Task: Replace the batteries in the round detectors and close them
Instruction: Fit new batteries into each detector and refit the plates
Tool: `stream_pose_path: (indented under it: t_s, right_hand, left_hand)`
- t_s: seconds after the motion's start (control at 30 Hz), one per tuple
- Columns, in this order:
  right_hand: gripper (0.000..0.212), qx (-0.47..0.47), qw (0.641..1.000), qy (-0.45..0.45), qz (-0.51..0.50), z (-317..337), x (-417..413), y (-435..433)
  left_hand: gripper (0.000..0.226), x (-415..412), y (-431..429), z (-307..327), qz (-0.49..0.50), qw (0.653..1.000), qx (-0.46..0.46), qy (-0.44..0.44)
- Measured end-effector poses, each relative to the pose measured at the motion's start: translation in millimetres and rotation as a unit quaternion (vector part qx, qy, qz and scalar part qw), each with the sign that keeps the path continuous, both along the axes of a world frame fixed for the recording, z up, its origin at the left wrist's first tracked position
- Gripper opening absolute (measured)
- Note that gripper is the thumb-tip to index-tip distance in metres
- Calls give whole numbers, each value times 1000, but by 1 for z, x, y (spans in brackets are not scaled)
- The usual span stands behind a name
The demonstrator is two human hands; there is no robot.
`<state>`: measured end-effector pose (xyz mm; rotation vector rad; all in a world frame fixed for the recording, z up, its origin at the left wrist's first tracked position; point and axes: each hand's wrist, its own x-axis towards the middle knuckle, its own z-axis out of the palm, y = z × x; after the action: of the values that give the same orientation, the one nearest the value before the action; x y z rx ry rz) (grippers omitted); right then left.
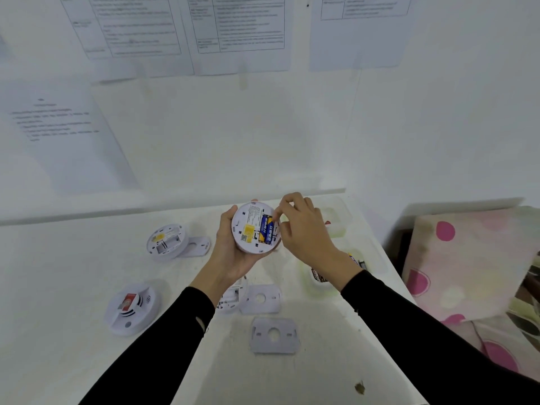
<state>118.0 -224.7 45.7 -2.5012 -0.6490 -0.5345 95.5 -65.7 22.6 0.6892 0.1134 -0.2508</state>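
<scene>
The round detector (253, 228) is held up above the white table (58, 273), its flat back turned toward the camera and its face toward the palm. A blue and yellow battery (267, 229) is seated in the compartment on the right side of that back. The battery's long axis runs nearly straight away from the person, tilted slightly. The detector is cupped from beneath and from the left by the left hand (230, 252), with the fingers curled around the rim. The far end of the battery is met by the right hand (304, 229), whose index finger and thumb are drawn together on it while the other fingers are bent.

On the table to the left, a second detector (165, 242) lies back up with its compartment open, and a mounting plate (200, 245) is tucked against it. Nearer the person, a third detector (131, 308) is laid face up. Two more plates (261, 298) (274, 336) are set in front, the farther one touching a partly hidden detector (230, 298). Loose batteries (318, 276) are seen under the right wrist.
</scene>
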Motion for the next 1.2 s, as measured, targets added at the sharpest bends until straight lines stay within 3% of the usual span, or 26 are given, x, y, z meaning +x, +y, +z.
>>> stream_pose_path:
  t_s: [0.27,0.47,0.57,0.63,0.67,0.7,0.8,0.9,1.03,1.1,1.2]
  right_hand:
    - [7,17,999,39,-20,6,23,-1]
    - [14,124,971,180,102,26,31,-6]
    - [10,262,930,239,99,25,46,-14]
    - [9,396,887,235,32,19,62,-25]
    - [9,414,881,226,-16,14,70,-32]
    - [9,386,893,223,-63,5,79,-41]
    - [8,184,935,274,-127,-31,98,-62]
    - [11,48,939,307,-148,-49,102,-64]
    - [21,-46,944,285,-159,-50,102,-58]
    - [21,-11,956,253,-148,-49,100,-53]
    - [17,171,971,165,-35,-35,87,-38]
  left_hand:
    - [40,22,-11,4,3,999,52,-14]
    - [51,42,-12,-1,2,1000,12,7]
    - [44,50,-11,-2,7,1000,-9,12]
    - [43,53,-8,-5,8,999,-21,24]
    - [43,54,-6,-6,10,999,-26,29]
    - [43,55,-3,-8,12,999,-31,32]
    - [43,58,2,-12,15,998,-39,39]
    - [44,60,4,-11,17,998,-46,45]
    - [44,63,1,-11,10,997,-50,50]
    - [42,64,-1,-11,7,997,-55,50]
    - [43,65,-3,-11,12,997,-56,48]
